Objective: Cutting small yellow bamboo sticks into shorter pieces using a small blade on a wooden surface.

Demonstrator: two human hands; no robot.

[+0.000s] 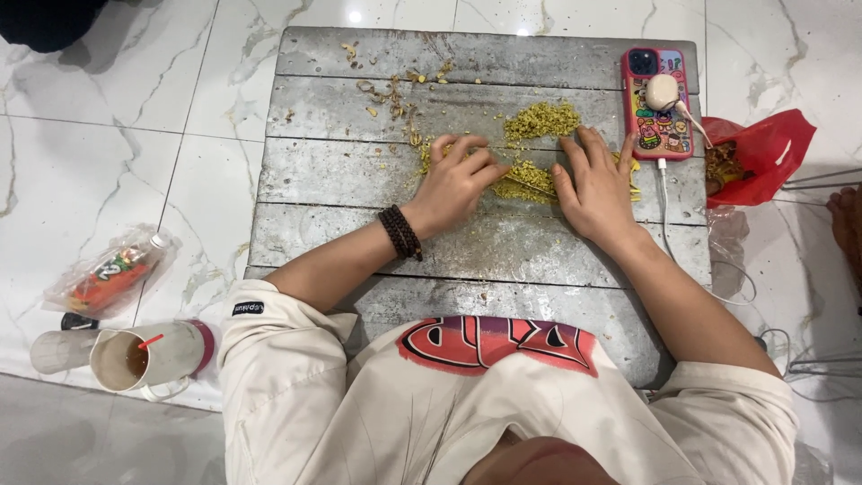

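Yellow-green crumbly bits (pixel 530 175) lie in two heaps mid-board on the grey wooden board (pixel 359 242), the nearer heap between both hands. Left hand (pixel 456 180), fingers curled, pinches a thin blade or stick (pixel 525 184); its kind is unclear. Right hand (pixel 594 184) rests flat, fingers spread, covering part of the heap. Husk scraps (pixel 395 90) scatter toward the far edge. A phone (pixel 655 103) in a patterned case sits at the board's right corner. Red plastic bag (pixel 763 153) holds brownish matter, partly hidden. On the floor, a cup (pixel 135 357) with red straw holds dark liquid.
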